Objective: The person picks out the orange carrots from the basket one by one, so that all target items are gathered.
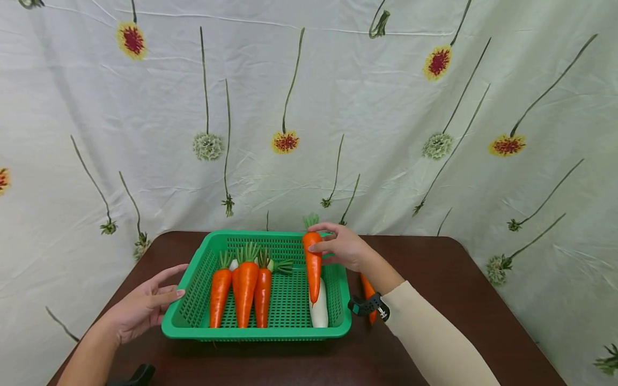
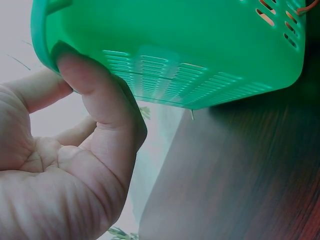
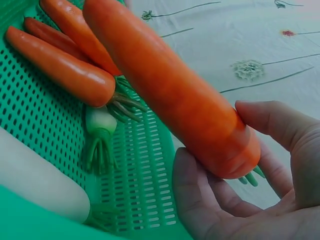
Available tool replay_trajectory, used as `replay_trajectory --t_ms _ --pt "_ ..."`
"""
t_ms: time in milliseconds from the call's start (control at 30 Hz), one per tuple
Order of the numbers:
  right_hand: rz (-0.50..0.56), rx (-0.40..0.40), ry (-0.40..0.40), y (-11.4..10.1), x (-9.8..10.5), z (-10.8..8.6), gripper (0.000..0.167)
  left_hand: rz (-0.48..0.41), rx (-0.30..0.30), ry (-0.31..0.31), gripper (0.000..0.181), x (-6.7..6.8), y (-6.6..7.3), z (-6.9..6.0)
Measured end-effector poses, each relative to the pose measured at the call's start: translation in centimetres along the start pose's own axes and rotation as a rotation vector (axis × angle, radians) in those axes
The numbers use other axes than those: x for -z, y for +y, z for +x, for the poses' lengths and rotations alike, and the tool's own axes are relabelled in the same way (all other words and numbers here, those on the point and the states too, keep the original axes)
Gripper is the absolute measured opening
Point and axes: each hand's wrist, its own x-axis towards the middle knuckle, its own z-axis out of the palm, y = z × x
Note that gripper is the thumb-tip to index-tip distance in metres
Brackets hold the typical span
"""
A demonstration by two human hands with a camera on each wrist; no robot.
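Observation:
A green basket [image 1: 289,333] holds several carrots [image 1: 247,289] at its left and a white radish [image 1: 319,311] at its right. My right hand [image 1: 340,247] pinches a carrot [image 1: 313,262] near its leafy top, above the radish; in the right wrist view fingers and thumb lie round the thick end of that carrot [image 3: 175,95]. My left hand [image 1: 145,303] grips the left rim of the basket, and the left wrist view shows the hand [image 2: 90,135] at the rim of the basket [image 2: 150,30]. A second white radish [image 3: 101,120] lies partly under the carrots.
Another carrot [image 1: 368,292] lies on the dark brown table [image 1: 434,300] right of the basket, partly hidden by my right forearm. A pale cloth with printed flowers [image 1: 251,107] hangs behind the table. A dark object [image 1: 137,375] shows near my left forearm.

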Motion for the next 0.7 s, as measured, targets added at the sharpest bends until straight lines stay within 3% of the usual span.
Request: replay_trajectory --t_ms 333,700 --pt "0.0 0.05 0.066 0.5 1.2 -1.3 0.051 -0.003 -0.011 -0.006 0.058 -0.2 -0.1 0.0" --pt "-0.003 0.07 0.087 1.3 2.2 -2.3 0.054 -0.004 -0.013 -0.007 0.06 -0.1 -0.2 0.0"
